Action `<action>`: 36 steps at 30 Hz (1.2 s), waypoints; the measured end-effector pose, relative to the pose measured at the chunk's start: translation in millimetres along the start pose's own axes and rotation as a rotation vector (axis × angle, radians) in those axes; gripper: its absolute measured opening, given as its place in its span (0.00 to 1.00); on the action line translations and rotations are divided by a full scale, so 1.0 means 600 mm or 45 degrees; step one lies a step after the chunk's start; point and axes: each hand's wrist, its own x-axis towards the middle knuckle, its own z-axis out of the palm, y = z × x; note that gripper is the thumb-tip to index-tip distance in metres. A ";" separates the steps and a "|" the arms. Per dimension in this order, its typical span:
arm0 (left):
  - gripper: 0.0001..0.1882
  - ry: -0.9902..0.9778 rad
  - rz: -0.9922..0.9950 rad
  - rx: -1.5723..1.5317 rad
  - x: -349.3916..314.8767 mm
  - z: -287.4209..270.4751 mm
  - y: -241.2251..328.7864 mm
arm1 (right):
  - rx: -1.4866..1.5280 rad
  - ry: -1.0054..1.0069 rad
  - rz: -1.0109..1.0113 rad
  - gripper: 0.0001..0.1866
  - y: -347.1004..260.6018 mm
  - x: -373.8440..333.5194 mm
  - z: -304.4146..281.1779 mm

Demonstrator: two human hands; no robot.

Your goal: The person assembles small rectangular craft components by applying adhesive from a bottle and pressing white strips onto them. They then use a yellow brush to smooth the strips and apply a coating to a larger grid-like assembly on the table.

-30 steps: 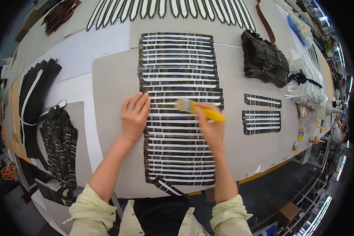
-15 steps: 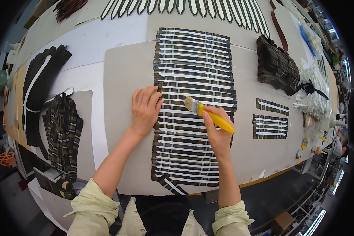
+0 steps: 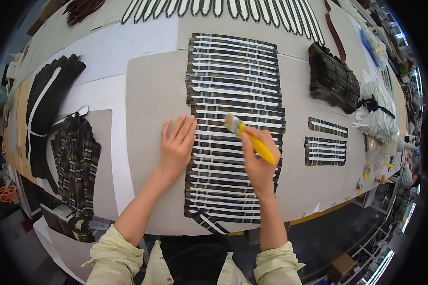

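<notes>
A long column of dark plaid strips, each bearing a narrow white strip along it, lies on a grey board in front of me. My right hand grips a paintbrush by its yellow handle, and its pale bristles rest on or just above the strips near the column's middle. Against the column's left edge lies my left hand, flat with fingers stretched out, fingertips touching the strip ends. One short plaid piece sits aslant at the column's near end.
To the right lie a few short plaid strips, a dark plaid bundle and a tied white bundle. On the left are black strips and a plaid pile. Pointed white-and-black strips line the far side.
My left hand has moved slightly down and right, its fingers now straighter along the column's edge. The brush and right hand have shifted only a little.
</notes>
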 end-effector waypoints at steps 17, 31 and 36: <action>0.19 -0.026 0.086 0.119 0.006 0.009 0.013 | 0.152 -0.148 -0.008 0.07 0.026 0.007 -0.019; 0.20 -0.042 0.041 0.066 0.004 -0.002 0.009 | 0.286 -0.164 0.349 0.05 0.050 0.049 0.009; 0.20 0.023 0.002 0.014 -0.010 0.008 0.003 | 0.104 0.083 0.411 0.05 0.059 0.059 -0.085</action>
